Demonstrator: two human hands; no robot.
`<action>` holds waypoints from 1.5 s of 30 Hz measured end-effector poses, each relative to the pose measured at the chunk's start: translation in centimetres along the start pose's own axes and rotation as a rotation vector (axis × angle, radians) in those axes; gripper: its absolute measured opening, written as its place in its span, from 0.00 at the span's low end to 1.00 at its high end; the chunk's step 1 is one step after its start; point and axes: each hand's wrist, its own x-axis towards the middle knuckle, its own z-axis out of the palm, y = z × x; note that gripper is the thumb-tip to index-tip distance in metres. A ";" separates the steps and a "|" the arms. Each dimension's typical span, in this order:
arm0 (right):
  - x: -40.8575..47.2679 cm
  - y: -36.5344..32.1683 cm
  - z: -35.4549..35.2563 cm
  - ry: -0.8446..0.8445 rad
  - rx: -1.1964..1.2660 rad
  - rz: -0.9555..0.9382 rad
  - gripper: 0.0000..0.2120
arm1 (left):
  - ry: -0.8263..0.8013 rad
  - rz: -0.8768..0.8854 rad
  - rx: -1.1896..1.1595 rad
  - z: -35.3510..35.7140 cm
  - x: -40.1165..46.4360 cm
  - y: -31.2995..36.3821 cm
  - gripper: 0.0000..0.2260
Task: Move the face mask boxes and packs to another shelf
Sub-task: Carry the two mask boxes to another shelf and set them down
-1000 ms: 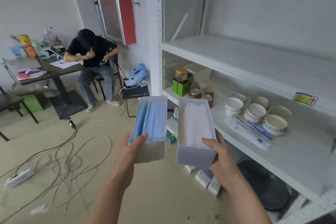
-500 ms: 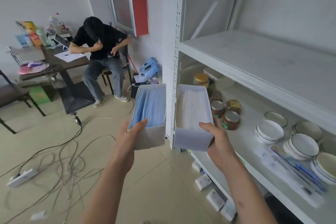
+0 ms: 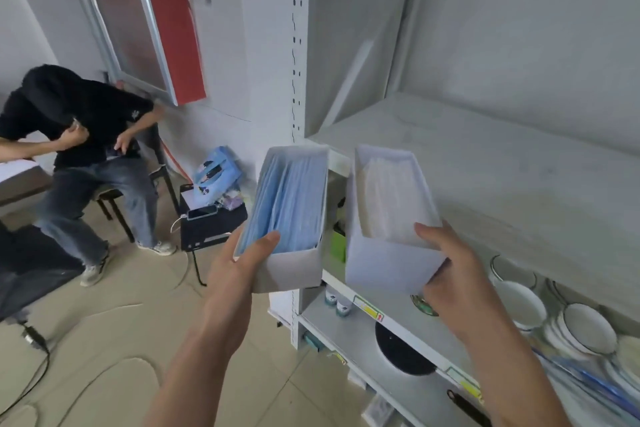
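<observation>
My left hand (image 3: 239,267) grips the near end of an open white box of blue face masks (image 3: 291,204), thumb on the masks. My right hand (image 3: 446,263) holds a second open white box of white face masks (image 3: 388,204) by its near end. Both boxes are raised side by side at the front left corner of a bare white upper shelf (image 3: 502,163) of the white rack. The far end of the white-mask box reaches over the shelf's front edge; the blue-mask box is level with the rack's upright post (image 3: 298,80).
On the shelf below stand white bowls (image 3: 519,302) and plates (image 3: 588,326); a dark round pan (image 3: 401,354) lies lower down. A person in black (image 3: 79,149) sits on a chair at the left. A black stool with a phone (image 3: 211,222) and cables (image 3: 34,357) are on the floor.
Both hands have lifted the two boxes up from the bowl shelf's level to the bare upper shelf's front edge, and my view has moved closer to the rack.
</observation>
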 end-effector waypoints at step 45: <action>13.2 -3.6 0.7 1.166 -0.550 -0.659 0.10 | -0.486 1.160 0.088 19.0 26.4 5.1 0.09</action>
